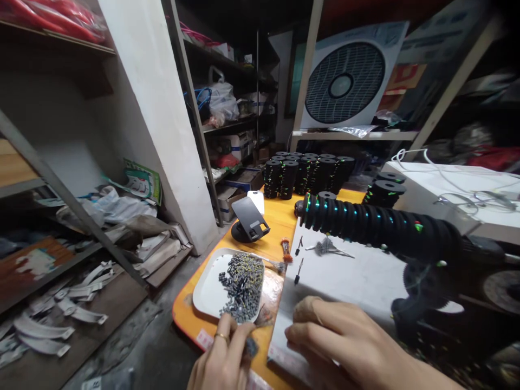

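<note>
My left hand (221, 360) is at the near edge of the orange table (280, 216), fingers pinched on a small dark grey piece beside a white tray (209, 290). The tray holds a heap of small grey parts (242, 284). My right hand (345, 341) lies curled, knuckles up, on a white sheet (349, 276), with nothing showing in it. A long row of black discs (377, 225) threaded on a rod slants over the sheet from the right.
Stacks of black discs (306, 173) stand at the table's far end. A black phone stand (249, 219), a small brush (286, 250) and loose pins (330, 248) lie mid-table. Metal shelving (60, 189) crowds the left; a white box with cables (455, 184) sits right.
</note>
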The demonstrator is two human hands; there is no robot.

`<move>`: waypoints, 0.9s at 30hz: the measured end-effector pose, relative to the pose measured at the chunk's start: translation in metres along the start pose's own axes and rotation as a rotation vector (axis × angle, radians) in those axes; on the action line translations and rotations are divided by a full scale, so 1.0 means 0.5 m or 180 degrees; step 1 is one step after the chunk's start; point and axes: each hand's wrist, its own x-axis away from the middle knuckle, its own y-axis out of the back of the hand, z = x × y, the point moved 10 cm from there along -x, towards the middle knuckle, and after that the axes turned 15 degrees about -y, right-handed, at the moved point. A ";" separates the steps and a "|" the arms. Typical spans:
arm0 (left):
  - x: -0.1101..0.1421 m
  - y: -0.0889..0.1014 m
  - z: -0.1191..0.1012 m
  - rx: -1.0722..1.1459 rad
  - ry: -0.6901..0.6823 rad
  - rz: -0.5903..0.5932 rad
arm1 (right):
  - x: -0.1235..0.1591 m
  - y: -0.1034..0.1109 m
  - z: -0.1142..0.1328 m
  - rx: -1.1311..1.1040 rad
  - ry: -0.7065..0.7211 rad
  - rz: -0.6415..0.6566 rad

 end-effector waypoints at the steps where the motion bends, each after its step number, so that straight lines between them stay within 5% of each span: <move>1: 0.001 0.006 -0.002 -0.0006 -0.0028 -0.0069 | 0.000 0.004 -0.004 -0.0068 -0.0037 -0.0024; 14: -0.001 0.058 0.035 0.0273 -0.0487 -0.0583 | 0.010 0.025 -0.034 -0.0429 -0.0346 -0.0062; 21: -0.046 0.045 0.000 0.0044 -0.0167 -0.0072 | 0.008 0.010 -0.028 -0.0612 -0.0296 0.0170; 24: -0.043 0.063 0.007 0.0692 0.0245 -0.0309 | 0.007 0.008 -0.013 -0.0650 -0.0307 0.0307; 27: -0.024 0.073 0.025 0.2265 0.0911 -0.0995 | 0.010 0.008 -0.006 -0.0646 -0.0335 0.0346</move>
